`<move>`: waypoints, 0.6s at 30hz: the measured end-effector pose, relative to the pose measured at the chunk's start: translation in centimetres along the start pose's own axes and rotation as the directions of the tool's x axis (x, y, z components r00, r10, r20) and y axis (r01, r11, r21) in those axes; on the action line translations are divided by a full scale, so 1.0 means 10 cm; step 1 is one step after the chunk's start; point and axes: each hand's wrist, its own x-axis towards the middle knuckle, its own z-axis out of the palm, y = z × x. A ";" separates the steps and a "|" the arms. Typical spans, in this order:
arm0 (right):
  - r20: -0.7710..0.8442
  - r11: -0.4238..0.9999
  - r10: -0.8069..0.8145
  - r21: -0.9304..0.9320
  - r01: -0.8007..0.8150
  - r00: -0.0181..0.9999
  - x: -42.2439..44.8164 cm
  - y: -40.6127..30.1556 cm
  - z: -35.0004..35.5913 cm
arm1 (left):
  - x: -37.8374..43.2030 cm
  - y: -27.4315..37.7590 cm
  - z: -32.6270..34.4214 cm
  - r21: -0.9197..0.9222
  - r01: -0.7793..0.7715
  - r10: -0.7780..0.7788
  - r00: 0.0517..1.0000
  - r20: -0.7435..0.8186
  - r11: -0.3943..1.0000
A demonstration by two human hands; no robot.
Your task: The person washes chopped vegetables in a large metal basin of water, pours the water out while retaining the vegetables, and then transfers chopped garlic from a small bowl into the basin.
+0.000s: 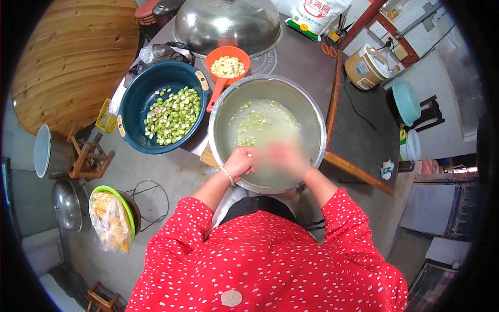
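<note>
Over the near side of a large stainless-steel basin [218, 121], my left hand [239, 162] has its fingers drawn together, a bead bracelet at the wrist. A pale speck shows at its fingertips, too small to name. Close beside it is my right hand [286, 156], blurred so that its fingers and anything in them are hidden. Cloudy liquid [269, 117] with small green slivers lies in the basin. To the left, a dark blue plastic basin [134, 97] contains many green-and-white seed pieces [173, 115]. Behind, pale kernels [227, 67] fill an orange-red plastic strainer [221, 87] with a handle.
A perforated steel dome [228, 25], a black plastic bag [160, 56], a flour bag [319, 15] and orange-handled scissors [328, 50] are on the table [302, 64]. At right, a rice cooker [366, 66] stands on a dark side table [362, 144]. Bagged corn [111, 220] sits low at left.
</note>
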 end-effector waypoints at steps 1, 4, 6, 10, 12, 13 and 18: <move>-0.004 0.999 -0.007 0.048 0.007 1.000 -0.02 0.00 0.00 | -0.01 0.00 -0.01 -0.084 -0.015 0.019 0.998 0.055 0.996; -0.018 0.997 -0.068 0.016 0.069 0.997 0.00 0.13 0.05 | -0.01 -0.03 -0.01 -0.095 -0.060 0.065 0.996 0.053 0.994; -0.025 0.998 -0.025 0.056 0.026 0.999 0.01 0.22 0.04 | -0.01 -0.01 0.01 -0.072 -0.051 0.052 0.998 0.017 0.996; -0.174 0.992 -0.030 -0.124 0.009 0.984 0.10 0.67 0.02 | -0.06 0.06 -0.04 -0.328 -0.051 0.026 0.997 -0.079 0.943; -0.145 0.896 -0.106 -0.442 0.031 0.984 0.11 0.65 -0.08 | -0.10 0.11 -0.10 -0.380 -0.047 0.009 0.995 -0.102 0.924; -0.091 0.700 -0.166 -0.713 0.052 0.982 0.13 0.61 -0.13 | -0.11 0.13 -0.13 -0.433 -0.046 -0.009 0.992 -0.125 0.900; -0.258 0.938 -0.036 -0.341 -0.056 0.965 0.36 0.38 -0.12 | -0.09 0.11 -0.24 -0.464 -0.101 0.051 0.992 -0.118 0.880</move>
